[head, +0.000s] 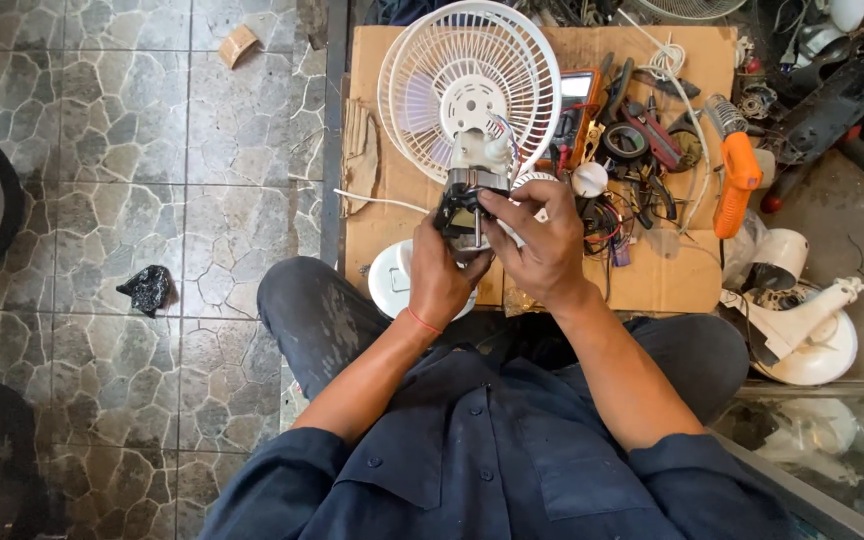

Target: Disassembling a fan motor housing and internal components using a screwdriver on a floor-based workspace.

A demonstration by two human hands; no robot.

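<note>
While both hands grip it, motor [464, 205] sits just below fan guard [469, 85] | left hand [439, 280] clamped underneath | right hand [542, 245] pinching top | risk: loose wires [508, 135] could snag, tear.

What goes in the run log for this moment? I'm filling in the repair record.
left hand: grips fan motor | right hand: fingers on motor | fan guard: attached | surface: cardboard

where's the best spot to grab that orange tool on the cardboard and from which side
Grip the orange tool around its long orange handle, probably from the right, where the cardboard edge leaves open room. Its coiled metal end points up and away, and pliers and wires crowd its left side.
</note>
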